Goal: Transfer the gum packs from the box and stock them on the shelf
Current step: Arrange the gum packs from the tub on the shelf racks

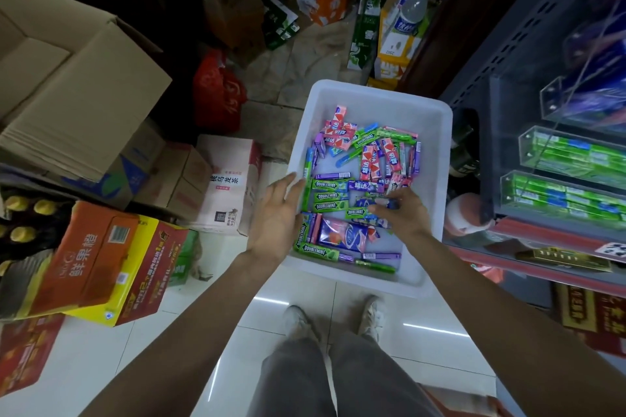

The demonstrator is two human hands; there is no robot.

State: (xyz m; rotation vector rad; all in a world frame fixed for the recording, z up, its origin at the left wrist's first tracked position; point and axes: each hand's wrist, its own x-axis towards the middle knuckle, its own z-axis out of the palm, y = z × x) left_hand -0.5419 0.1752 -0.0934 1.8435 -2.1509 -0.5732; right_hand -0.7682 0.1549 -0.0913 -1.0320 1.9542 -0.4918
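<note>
- Head view: one white plastic box (372, 101) sits on the tiled floor (372, 332), just left of the shelf (528, 240).
- Loose gum packs (366, 159) lie jumbled in the box: at least six green Doublemint packs (325, 195) read clearly, with several red and purple ones too mixed to count exactly.
- The left hand (276, 216) is at the box's left wall, palm up, fingers straight and spread, holding nothing.
- The right hand (401, 213) is down in the box, fingers curled around a blue gum pack (386, 202).
- On the shelf, two clear trays (572, 159) hold rows of green packs; a third above is blurred.
- Two shoes (298, 321) stand before the box.
</note>
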